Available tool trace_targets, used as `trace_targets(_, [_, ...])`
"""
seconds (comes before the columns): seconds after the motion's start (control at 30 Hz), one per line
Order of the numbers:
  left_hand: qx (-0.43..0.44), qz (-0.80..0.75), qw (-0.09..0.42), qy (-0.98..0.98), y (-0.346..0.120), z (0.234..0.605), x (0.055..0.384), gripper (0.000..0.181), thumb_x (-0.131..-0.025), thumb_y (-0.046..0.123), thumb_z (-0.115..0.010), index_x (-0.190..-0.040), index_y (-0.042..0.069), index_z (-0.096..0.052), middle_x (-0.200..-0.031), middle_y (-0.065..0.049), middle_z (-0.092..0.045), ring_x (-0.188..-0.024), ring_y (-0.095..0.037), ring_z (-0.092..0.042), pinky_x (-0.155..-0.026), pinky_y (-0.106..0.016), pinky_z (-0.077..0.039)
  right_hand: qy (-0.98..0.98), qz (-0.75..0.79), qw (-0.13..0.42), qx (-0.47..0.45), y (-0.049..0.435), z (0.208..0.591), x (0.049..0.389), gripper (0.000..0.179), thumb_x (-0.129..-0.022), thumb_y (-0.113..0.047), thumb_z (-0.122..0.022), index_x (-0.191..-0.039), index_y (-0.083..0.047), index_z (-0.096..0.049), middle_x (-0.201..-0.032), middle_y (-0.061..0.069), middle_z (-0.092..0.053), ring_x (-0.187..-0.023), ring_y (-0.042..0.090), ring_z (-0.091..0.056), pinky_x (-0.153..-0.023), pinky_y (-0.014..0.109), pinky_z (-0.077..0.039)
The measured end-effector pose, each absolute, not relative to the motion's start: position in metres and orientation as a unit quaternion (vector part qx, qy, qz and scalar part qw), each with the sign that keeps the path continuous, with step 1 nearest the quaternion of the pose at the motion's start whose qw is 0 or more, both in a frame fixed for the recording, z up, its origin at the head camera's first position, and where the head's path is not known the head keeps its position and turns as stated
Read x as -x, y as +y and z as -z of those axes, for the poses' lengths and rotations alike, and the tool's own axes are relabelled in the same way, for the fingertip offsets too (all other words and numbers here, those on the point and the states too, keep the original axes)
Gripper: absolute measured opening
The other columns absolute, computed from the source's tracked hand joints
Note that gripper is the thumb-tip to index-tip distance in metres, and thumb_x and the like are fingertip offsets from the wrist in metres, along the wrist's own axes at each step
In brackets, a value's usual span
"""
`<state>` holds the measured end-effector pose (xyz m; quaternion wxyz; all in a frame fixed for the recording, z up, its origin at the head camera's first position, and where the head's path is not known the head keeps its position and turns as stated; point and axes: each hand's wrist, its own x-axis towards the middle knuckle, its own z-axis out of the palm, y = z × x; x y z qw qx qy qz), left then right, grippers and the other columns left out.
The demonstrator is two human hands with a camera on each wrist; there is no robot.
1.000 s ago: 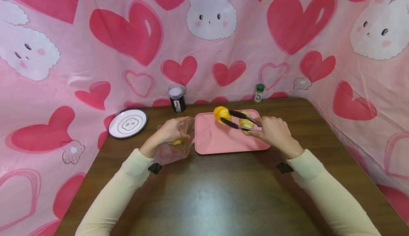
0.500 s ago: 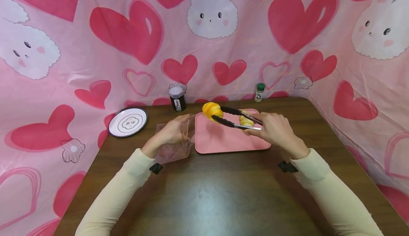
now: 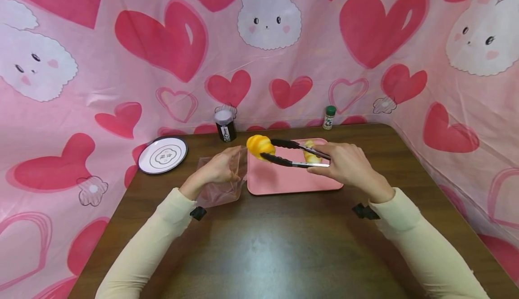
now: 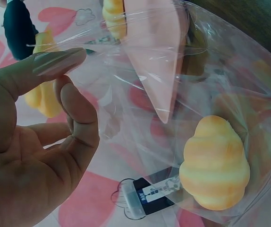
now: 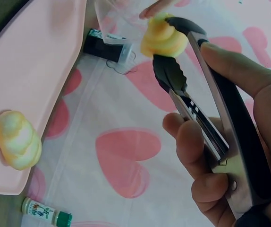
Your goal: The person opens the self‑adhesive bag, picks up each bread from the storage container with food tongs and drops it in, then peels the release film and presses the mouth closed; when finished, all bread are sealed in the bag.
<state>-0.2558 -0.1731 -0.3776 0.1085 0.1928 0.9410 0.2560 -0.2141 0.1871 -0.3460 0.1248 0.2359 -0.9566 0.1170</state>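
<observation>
My left hand [image 3: 216,168] pinches the mouth edge of a clear plastic bag [image 3: 219,196] left of the pink tray [image 3: 293,185]. Inside that bag, the left wrist view shows one golden bread roll [image 4: 214,163]. Black-tipped metal tongs [image 5: 237,127] are gripped in my right hand [image 3: 350,166]. Between their tips is a ridged yellow bread roll [image 3: 259,147], held above the tray's left edge, close to the bag opening and my left fingertips. Another, paler roll [image 5: 18,140] lies on the tray's right part, partly covered by the tongs in the head view.
A white dark-rimmed plate [image 3: 163,155] sits at the table's back left. Behind the bag stands a black jar with a pale lid [image 3: 225,126]. A green-capped shaker [image 3: 329,118] is behind the tray, close to the heart-printed curtain [image 3: 162,56].
The tongs and the roll in them have moved left across the tray, rising and then dipping slightly, toward the bag. My left hand has lifted the bag's near side a little.
</observation>
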Motion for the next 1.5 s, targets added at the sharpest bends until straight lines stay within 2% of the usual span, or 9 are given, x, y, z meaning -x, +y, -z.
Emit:
trace_targets(0.2, [-0.196,-0.255,0.104,0.941,-0.173,0.376,0.255,0.102,-0.074,0.011,-0.084,-0.158,0.005,-0.026,-0.163,-0.017,-0.029,-0.144,-0.039,-0.039,-0.118,-0.055,-0.032,-0.958,-0.096,0.088,-0.255,0.184,0.34,0.214,0.062,-0.073,-0.056,-0.082,-0.121,-0.017,-0.073,-0.087,0.0,-0.071,-0.066,0.019,-0.055,-0.054,0.032,-0.042])
trace_targets(0.4, [-0.223,-0.244,0.104,0.938,-0.174,0.377,0.254,0.101,-0.072,0.007,-0.084,-0.157,0.004,-0.028,-0.161,-0.019,-0.031,-0.143,-0.039,-0.041,-0.116,-0.054,-0.036,-0.96,-0.078,0.052,-0.263,0.182,0.333,0.216,0.062,-0.074,-0.057,-0.081,-0.123,-0.02,-0.072,-0.094,0.0,-0.074,-0.07,0.018,-0.058,-0.055,0.029,-0.042])
trace_targets(0.6, [-0.25,-0.227,0.102,0.936,-0.174,0.378,0.251,0.102,-0.07,0.005,-0.085,-0.156,0.002,-0.029,-0.161,-0.02,-0.032,-0.139,-0.038,-0.045,-0.114,-0.053,-0.039,-0.962,-0.071,0.048,-0.26,0.182,0.326,0.222,0.059,-0.074,-0.056,-0.081,-0.121,-0.021,-0.073,-0.095,-0.001,-0.074,-0.073,0.019,-0.058,-0.055,0.031,-0.041])
trace_targets(0.83, [-0.255,-0.226,0.113,0.933,-0.173,0.377,0.25,0.102,-0.072,0.005,-0.085,-0.157,0.003,-0.028,-0.162,-0.019,-0.03,-0.142,-0.038,-0.043,-0.115,-0.052,-0.038,-0.956,-0.075,0.022,-0.282,0.173,0.325,0.227,0.045,-0.076,-0.056,-0.08,-0.106,-0.023,-0.074,-0.075,-0.005,-0.062,-0.063,0.015,-0.051,-0.051,0.028,-0.037])
trace_targets(0.97, [-0.267,-0.23,0.112,0.929,-0.172,0.377,0.251,0.101,-0.072,0.004,-0.085,-0.156,0.003,-0.029,-0.161,-0.018,-0.031,-0.112,-0.031,-0.062,-0.101,-0.045,-0.053,-0.953,-0.071,0.032,-0.292,0.165,0.327,0.229,0.049,-0.075,-0.055,-0.081,-0.11,-0.021,-0.076,-0.085,-0.004,-0.069,-0.061,0.014,-0.049,-0.05,0.027,-0.036])
trace_targets(1.07, [-0.275,-0.241,0.114,0.924,-0.172,0.378,0.251,0.101,-0.072,0.002,-0.085,-0.156,0.004,-0.03,-0.161,-0.017,-0.032,-0.081,-0.02,-0.062,-0.08,-0.033,-0.06,-0.951,-0.06,0.04,-0.301,0.158,0.328,0.23,0.047,-0.075,-0.053,-0.082,-0.109,-0.021,-0.076,-0.084,-0.005,-0.067,-0.061,0.013,-0.049,-0.049,0.027,-0.035])
trace_targets(1.1, [-0.277,-0.246,0.116,0.922,-0.172,0.378,0.251,0.101,-0.072,0.001,-0.084,-0.156,0.005,-0.03,-0.161,-0.017,-0.033,-0.077,-0.018,-0.06,-0.075,-0.03,-0.059,-0.95,-0.056,0.042,-0.304,0.156,0.328,0.231,0.046,-0.075,-0.053,-0.082,-0.108,-0.021,-0.076,-0.08,-0.005,-0.065,-0.061,0.013,-0.049,-0.048,0.026,-0.035])
trace_targets(1.23, [-0.28,-0.261,0.127,0.915,-0.172,0.378,0.252,0.101,-0.073,-0.002,-0.083,-0.157,0.007,-0.028,-0.159,-0.015,-0.035,-0.071,-0.014,-0.058,-0.066,-0.023,-0.056,-0.948,-0.041,0.05,-0.313,0.148,0.328,0.231,0.045,-0.075,-0.053,-0.082,-0.107,-0.022,-0.076,-0.076,-0.007,-0.063,-0.063,0.013,-0.053,-0.044,0.026,-0.036])
trace_targets(1.5, [-0.284,-0.27,0.129,0.911,-0.173,0.376,0.251,0.102,-0.073,0.0,-0.083,-0.158,0.008,-0.028,-0.159,-0.015,-0.036,-0.076,-0.019,-0.061,-0.069,-0.026,-0.057,-0.947,-0.038,0.05,-0.314,0.14,0.332,0.234,0.044,-0.075,-0.053,-0.082,-0.108,-0.024,-0.076,-0.083,-0.005,-0.07,-0.076,0.016,-0.062,-0.053,0.028,-0.045])
